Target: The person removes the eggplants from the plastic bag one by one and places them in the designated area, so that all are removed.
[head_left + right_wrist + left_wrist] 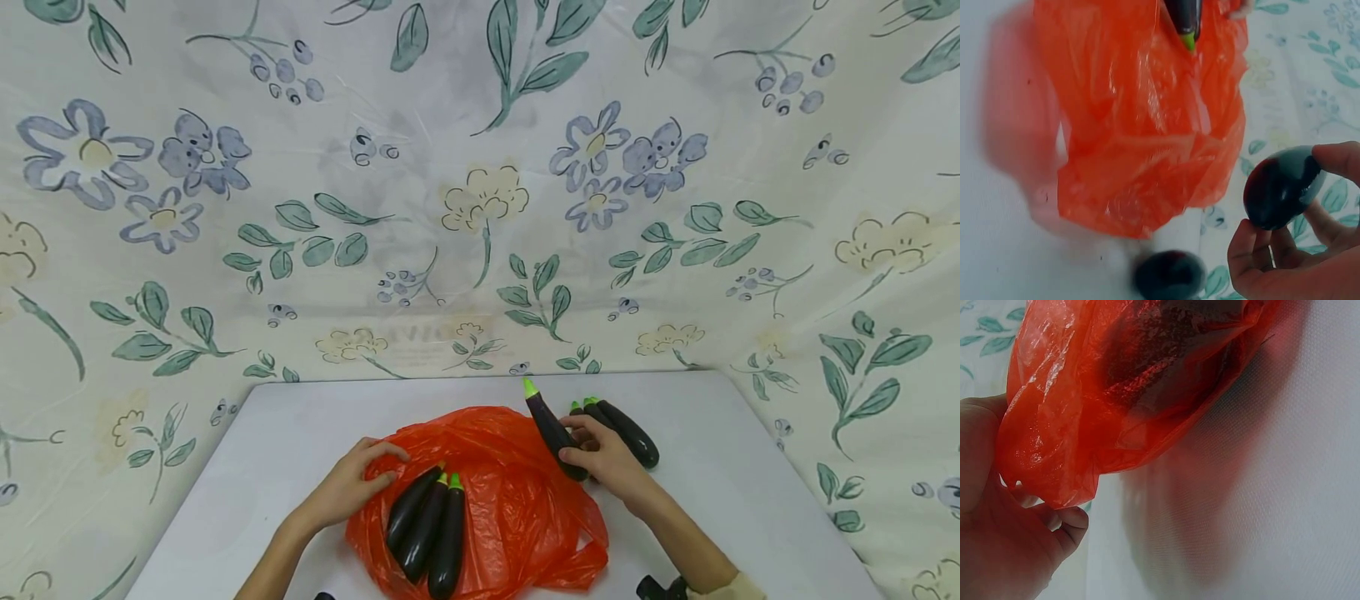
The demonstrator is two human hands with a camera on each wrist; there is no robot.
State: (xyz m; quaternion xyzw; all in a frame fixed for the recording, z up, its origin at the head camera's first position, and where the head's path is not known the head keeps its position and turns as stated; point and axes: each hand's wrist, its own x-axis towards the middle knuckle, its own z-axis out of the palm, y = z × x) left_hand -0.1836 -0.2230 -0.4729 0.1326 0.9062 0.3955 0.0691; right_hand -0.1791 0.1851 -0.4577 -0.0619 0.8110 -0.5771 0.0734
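Left hand (347, 485): I see fingers pinching left rim of red bag (517, 508), located mid-width at near edge of tabletop (712, 475). Bagged eggplants (425, 533): three, stems toward far edge. Right hand (609, 458): gripping held eggplant (550, 427), raised by bag's right side. Loose eggplants (630, 432): toward far right corner.

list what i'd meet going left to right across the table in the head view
left hand → three eggplants in the red bag → held eggplant → right hand
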